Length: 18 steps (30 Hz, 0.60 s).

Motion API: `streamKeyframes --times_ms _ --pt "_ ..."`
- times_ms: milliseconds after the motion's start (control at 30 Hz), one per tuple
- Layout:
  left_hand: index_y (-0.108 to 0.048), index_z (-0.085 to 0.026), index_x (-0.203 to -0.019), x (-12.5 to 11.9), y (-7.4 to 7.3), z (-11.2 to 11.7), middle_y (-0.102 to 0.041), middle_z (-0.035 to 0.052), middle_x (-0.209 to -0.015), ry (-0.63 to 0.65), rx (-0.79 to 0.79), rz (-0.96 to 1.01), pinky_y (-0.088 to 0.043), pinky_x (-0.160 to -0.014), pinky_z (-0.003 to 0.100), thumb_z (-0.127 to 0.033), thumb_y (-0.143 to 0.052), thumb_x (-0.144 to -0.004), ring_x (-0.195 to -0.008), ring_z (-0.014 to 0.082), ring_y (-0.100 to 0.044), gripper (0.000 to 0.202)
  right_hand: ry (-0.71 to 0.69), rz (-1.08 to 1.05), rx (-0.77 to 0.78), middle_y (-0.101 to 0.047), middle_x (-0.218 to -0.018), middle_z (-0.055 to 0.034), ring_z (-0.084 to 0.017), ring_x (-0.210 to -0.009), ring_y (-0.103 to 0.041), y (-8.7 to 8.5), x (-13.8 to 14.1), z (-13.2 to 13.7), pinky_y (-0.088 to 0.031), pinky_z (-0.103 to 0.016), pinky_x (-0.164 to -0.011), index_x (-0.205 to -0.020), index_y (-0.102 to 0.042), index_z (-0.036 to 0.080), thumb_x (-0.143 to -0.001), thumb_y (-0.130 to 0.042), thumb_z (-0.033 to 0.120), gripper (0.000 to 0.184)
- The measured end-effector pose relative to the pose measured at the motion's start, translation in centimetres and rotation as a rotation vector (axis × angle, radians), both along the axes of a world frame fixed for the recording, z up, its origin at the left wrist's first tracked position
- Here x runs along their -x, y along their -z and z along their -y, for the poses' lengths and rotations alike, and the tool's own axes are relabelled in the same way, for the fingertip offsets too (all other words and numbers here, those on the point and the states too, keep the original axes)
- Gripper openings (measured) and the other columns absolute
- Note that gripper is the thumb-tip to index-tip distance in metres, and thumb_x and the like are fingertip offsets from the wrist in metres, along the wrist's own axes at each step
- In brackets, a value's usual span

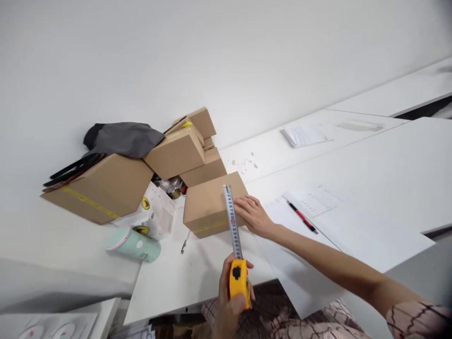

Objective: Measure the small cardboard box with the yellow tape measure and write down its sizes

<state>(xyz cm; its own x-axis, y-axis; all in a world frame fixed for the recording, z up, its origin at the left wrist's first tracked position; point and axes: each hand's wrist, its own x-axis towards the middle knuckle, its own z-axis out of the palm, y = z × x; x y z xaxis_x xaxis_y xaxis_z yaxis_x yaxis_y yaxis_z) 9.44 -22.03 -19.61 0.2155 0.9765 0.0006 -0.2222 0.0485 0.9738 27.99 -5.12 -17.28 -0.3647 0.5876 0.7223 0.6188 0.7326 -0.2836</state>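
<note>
My left hand is closed around a yellow tape measure near the table's front edge. Its blade is pulled out and runs up across a small brown cardboard box, with the tip at the box's far edge. My right hand reaches in from the right. Its fingers lie flat on the box top just beside the blade and hold nothing. A strip of yellow tape runs along the box's near side.
Several more cardboard boxes are piled behind, with a grey cloth on the big one. A mint green bottle lies at the left. Papers and a red pen lie on the white table.
</note>
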Motion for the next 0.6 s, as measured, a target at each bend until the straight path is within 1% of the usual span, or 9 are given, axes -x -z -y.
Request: streamKeyframes --times_ms 67,100,167,200,267,367,433,500,600 --pt "-0.052 -0.032 -0.133 0.1 1.3 1.2 -0.061 0.0103 -0.114 0.135 0.056 -0.045 -0.042 -0.049 0.028 -0.073 -0.076 -0.061 -0.057 0.0125 -0.051 0.087 0.063 -0.275 0.142 -0.065 -0.124 -0.01 -0.028 -0.117 -0.054 0.4 -2.1 2.8 -0.038 -0.049 -0.101 -0.127 -0.063 0.027 -0.102 -0.036 0.033 0.037" --pt "-0.051 -0.031 -0.135 0.2 1.9 1.7 -0.061 0.0102 -0.114 0.198 0.093 -0.088 -0.043 -0.053 0.029 -0.07 -0.079 -0.059 -0.061 0.0139 -0.053 0.089 0.116 -0.44 0.243 -0.067 -0.12 -0.0101 -0.027 -0.111 -0.057 0.2 -3.5 4.0 -0.042 -0.048 -0.097 -0.128 -0.062 0.028 -0.103 -0.034 0.039 0.039" --pt "-0.049 -0.031 -0.139 0.1 2.7 2.5 -0.061 0.0102 -0.118 0.277 0.163 -0.223 -0.048 -0.066 0.032 -0.057 -0.084 -0.059 -0.077 0.0208 -0.06 0.091 0.12 -0.68 0.496 -0.07 -0.1 -0.0083 -0.024 -0.084 -0.061 -0.7 -6.8 6.1 -0.05 -0.042 -0.077 -0.128 -0.062 0.028 -0.103 -0.026 0.047 0.048" --pt "-0.049 -0.031 -0.14 0.0 2.8 2.7 -0.06 0.01 -0.123 0.289 0.185 -0.301 -0.049 -0.074 0.034 -0.048 -0.086 -0.059 -0.089 0.0252 -0.061 0.09 0.085 -0.731 0.61 -0.069 -0.091 -0.0072 -0.023 -0.075 -0.059 -1.3 -8.5 7.0 -0.049 -0.039 -0.07 -0.126 -0.064 0.028 -0.102 -0.028 0.052 0.049" --pt "-0.051 -0.032 -0.14 -0.9 2.5 2.8 -0.057 0.009 -0.13 0.316 0.188 -0.411 -0.048 -0.089 0.038 -0.031 -0.086 -0.058 -0.109 0.0316 -0.058 0.09 0.089 -0.749 0.732 -0.063 -0.074 -0.0052 -0.02 -0.064 -0.053 -2.1 -11.2 8.4 -0.046 -0.035 -0.06 -0.107 -0.071 0.026 -0.098 -0.04 0.059 0.046" --pt "-0.043 -0.031 -0.147 -3.5 1.1 1.9 -0.059 0.0081 -0.125 0.41 0.154 -0.381 -0.048 -0.091 0.039 -0.021 -0.082 -0.058 -0.106 0.0296 -0.059 0.098 0.189 -0.725 0.738 -0.056 -0.064 -0.0033 -0.019 -0.06 -0.05 -1.9 -12.6 10.1 -0.043 -0.034 -0.055 -0.085 -0.07 0.025 -0.093 -0.046 0.064 0.047" --pt "-0.026 -0.03 -0.155 -5.7 0.0 0.9 -0.061 0.0063 -0.115 0.431 0.124 -0.346 -0.05 -0.082 0.035 -0.019 -0.079 -0.06 -0.093 0.0238 -0.061 0.11 0.224 -0.691 0.728 -0.051 -0.059 -0.0011 -0.018 -0.054 -0.048 -0.9 -11.7 11.1 -0.042 -0.033 -0.052 -0.084 -0.068 0.027 -0.094 -0.042 0.065 0.048" --pt "-0.015 -0.028 -0.158 -7.7 -1.0 -0.1 -0.063 0.0049 -0.107 0.38 0.038 -0.397 -0.05 -0.078 0.033 -0.017 -0.078 -0.063 -0.083 0.0205 -0.06 0.115 0.186 -0.624 0.737 -0.051 -0.058 -0.0001 -0.019 -0.052 -0.05 0.3 -10.2 12.1 -0.043 -0.034 -0.05 -0.088 -0.067 0.028 -0.096 -0.039 0.062 0.045" --pt "-0.018 -0.026 -0.157 -9.2 -1.8 -1.2 -0.065 0.0051 -0.102 0.242 -0.125 -0.538 -0.049 -0.078 0.034 -0.018 -0.076 -0.068 -0.078 0.0208 -0.061 0.107 0.149 -0.503 0.609 -0.068 -0.087 -0.0065 -0.025 -0.081 -0.065 1.5 -9.1 12.5 -0.053 -0.041 -0.072 -0.099 -0.066 0.03 -0.099 -0.037 0.054 0.038"
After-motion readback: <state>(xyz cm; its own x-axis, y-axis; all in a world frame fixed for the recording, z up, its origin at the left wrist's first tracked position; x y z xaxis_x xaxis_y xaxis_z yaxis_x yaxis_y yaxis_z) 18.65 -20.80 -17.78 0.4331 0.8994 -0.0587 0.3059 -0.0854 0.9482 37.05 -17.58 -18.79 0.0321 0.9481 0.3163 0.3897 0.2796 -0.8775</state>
